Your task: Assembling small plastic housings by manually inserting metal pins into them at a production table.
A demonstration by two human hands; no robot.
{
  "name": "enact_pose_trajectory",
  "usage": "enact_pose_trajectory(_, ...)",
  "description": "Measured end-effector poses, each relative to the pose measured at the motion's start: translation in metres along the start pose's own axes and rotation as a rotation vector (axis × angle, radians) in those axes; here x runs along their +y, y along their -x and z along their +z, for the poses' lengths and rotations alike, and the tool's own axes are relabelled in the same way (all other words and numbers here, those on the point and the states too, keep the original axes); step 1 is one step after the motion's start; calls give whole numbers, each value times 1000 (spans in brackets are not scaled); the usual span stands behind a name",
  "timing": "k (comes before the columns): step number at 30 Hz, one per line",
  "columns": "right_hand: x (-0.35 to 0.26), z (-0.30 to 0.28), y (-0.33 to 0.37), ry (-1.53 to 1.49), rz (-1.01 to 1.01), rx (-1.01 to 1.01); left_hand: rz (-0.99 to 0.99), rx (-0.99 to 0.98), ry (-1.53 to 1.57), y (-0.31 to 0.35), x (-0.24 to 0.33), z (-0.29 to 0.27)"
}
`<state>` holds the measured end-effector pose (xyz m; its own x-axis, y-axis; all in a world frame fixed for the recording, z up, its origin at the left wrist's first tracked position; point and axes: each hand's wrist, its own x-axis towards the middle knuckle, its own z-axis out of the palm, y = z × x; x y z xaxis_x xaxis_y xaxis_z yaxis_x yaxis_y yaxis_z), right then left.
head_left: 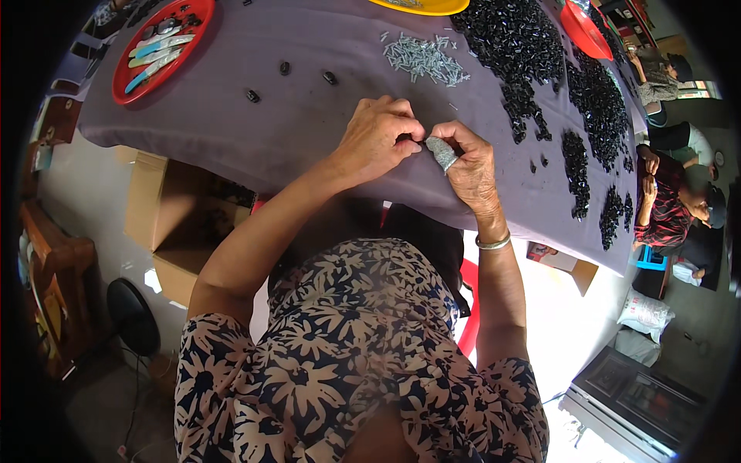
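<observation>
My left hand [377, 137] and my right hand [469, 163] meet over the near part of the purple-grey tablecloth [347, 108], fingertips almost touching. Both are closed in a pinch. Something tiny and dark seems to be between them, too small and covered to name. A grey fabric finger cover [441, 153] wraps my right thumb, and a bangle [494, 242] circles that wrist. Beyond my hands lies a loose pile of small silvery pins [424, 59]. Three small black pieces, one of them a glossy black piece [330, 78], rest apart to the left.
Heaps of small black parts [509, 42] spread over the table's right side. A red tray [123, 73] with blue-and-white handled tools stands far left. A yellow dish [421, 6] and a red bowl [587, 31] sit at the back. An opened cardboard box [147, 201] is below the left edge. People work at right.
</observation>
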<state>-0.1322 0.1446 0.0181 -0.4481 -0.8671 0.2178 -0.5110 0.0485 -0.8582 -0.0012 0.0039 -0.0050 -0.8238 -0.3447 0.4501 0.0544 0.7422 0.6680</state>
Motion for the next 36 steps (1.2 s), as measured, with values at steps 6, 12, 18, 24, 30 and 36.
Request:
enact_pose_trajectory(6, -1, 1, 2, -94, 16, -7, -26, 7, -22, 2, -1, 3)
enact_pose_trajectory(12, -5, 1, 0, 48, 16, 6, 21, 24, -7, 1, -2, 2)
enact_pose_trajectory(18, -4, 9, 0, 96, 10, 39, -1, 28, 6, 2, -3, 2)
enact_pose_trajectory(24, 0, 12, 2, 191, -79, 102, 7, 51, 13, 3, -2, 4)
enact_pose_trajectory(30, -8, 20, -1, 278, -278, 128, -24, -1, -43, 6, -1, -2)
enact_pose_trajectory(36, -6, 25, -6, 278, -360, 137, 57, 72, 8, 3, -7, -4)
